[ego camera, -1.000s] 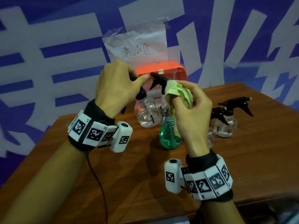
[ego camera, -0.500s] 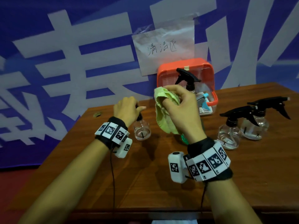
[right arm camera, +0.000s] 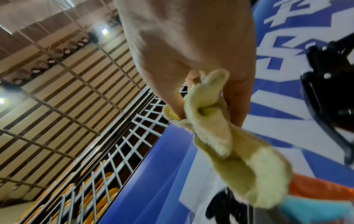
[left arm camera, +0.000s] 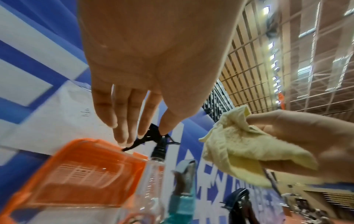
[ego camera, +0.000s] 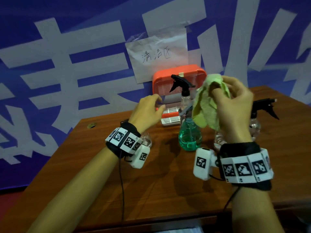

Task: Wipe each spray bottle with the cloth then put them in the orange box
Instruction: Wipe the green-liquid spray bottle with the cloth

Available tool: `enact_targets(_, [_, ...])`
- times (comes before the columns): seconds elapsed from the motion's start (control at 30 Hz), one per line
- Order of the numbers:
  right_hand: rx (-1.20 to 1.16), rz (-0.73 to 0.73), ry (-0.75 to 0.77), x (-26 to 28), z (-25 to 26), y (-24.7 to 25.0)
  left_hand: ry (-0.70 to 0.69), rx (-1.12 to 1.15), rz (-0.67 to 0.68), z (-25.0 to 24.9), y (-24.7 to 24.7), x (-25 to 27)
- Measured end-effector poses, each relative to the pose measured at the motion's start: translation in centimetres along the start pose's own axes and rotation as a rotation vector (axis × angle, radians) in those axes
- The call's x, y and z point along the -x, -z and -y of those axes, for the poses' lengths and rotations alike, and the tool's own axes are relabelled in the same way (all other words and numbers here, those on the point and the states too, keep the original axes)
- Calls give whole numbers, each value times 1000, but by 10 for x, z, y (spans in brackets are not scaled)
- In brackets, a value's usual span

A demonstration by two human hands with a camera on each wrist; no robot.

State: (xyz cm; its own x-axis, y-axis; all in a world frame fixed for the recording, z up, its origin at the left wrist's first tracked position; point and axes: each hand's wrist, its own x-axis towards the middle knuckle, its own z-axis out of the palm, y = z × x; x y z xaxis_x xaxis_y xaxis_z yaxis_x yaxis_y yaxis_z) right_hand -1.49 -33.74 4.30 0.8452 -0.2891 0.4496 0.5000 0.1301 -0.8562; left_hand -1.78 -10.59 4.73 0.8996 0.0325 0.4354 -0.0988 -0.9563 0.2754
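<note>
My right hand [ego camera: 223, 88] pinches a yellow-green cloth [ego camera: 208, 105] in the air above a green-liquid spray bottle [ego camera: 190, 135] that stands on the table. In the right wrist view my right hand [right arm camera: 203, 109] has the cloth [right arm camera: 220, 136] bunched between thumb and fingers. My left hand [ego camera: 159, 102] hovers, fingers straight and holding nothing, just in front of the orange box [ego camera: 178, 73]. A clear bottle with a black trigger [ego camera: 182, 84] stands at the box's opening. Another clear bottle [ego camera: 147, 141] stands on the table, mostly hidden under my left wrist.
Two more clear spray bottles stand to the right, one [ego camera: 255, 126] with a black trigger and one [ego camera: 218, 140] mostly hidden behind my right hand. The box's lid leans against the blue wall under a paper sign [ego camera: 158, 56]. The wooden table [ego camera: 168, 190] ends close to me.
My left hand set the clear bottle down on the table, let go and rose towards the orange box. My right hand lifted the cloth up and to the right.
</note>
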Motion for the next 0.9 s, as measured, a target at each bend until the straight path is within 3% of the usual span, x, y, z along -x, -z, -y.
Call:
enact_targets(0.13, [9,-104,44,-11,9,30,-59,99,156,-39,-8,-23])
enact_targets(0.4, [79,-100,67,-3,3,50,-82,-51,351,-69,-43,-47])
enact_targets(0.7, [135,39,-9,13,-19,41,-71,32,340,-64,-44,-41])
enact_targets(0.9, [132,71,-43,15,-29,33,-116,139,231,-66,1,-27])
